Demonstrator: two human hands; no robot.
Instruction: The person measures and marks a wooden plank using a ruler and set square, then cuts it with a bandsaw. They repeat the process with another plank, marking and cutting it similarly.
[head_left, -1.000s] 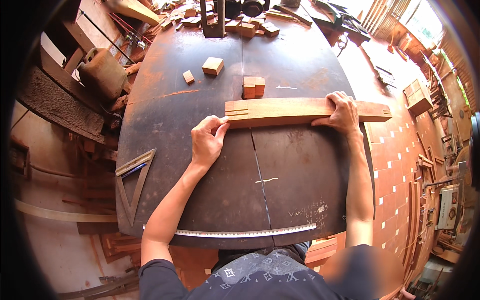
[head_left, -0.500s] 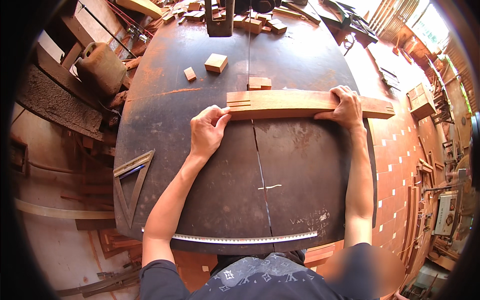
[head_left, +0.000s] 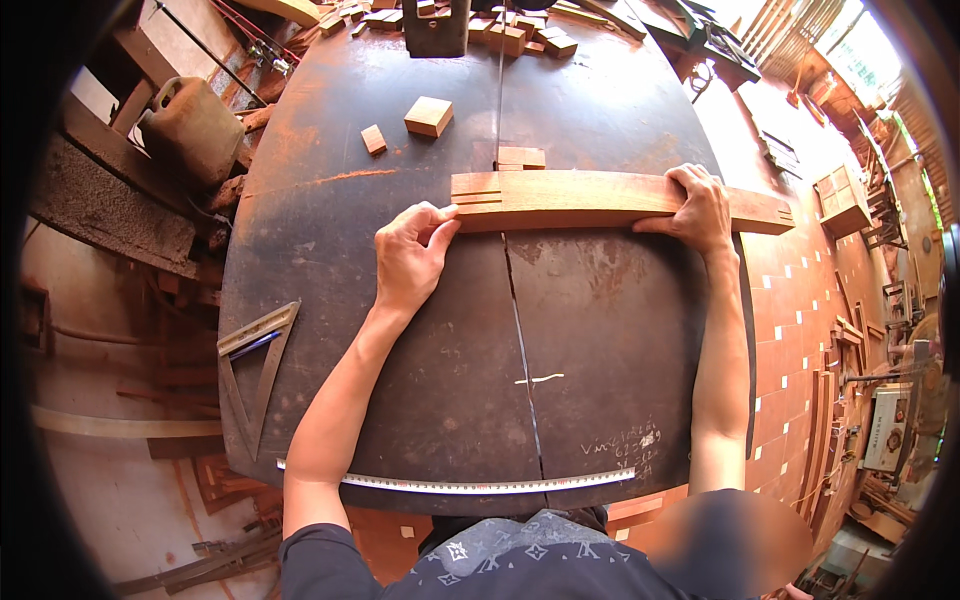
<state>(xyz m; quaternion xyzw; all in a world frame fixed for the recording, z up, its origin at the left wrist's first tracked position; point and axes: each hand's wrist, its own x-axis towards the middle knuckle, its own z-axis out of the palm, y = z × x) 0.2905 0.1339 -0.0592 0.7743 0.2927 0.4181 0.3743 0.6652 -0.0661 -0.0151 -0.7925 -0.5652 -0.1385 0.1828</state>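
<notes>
From here I see the left hand (head_left: 410, 255) pinching the beam (head_left: 570, 197) at its left end, the right hand (head_left: 703, 212) spread across it, gripping, over the tabletop (head_left: 620, 330).

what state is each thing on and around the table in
wooden beam: held in both hands, right end past the edge of the table
left hand: pinching the beam's left end
right hand: gripping the beam right of its middle
larger block: resting on the table
smaller block: apart from the larger one
set square: lying flat
ruler: partly hidden by the left forearm
</notes>
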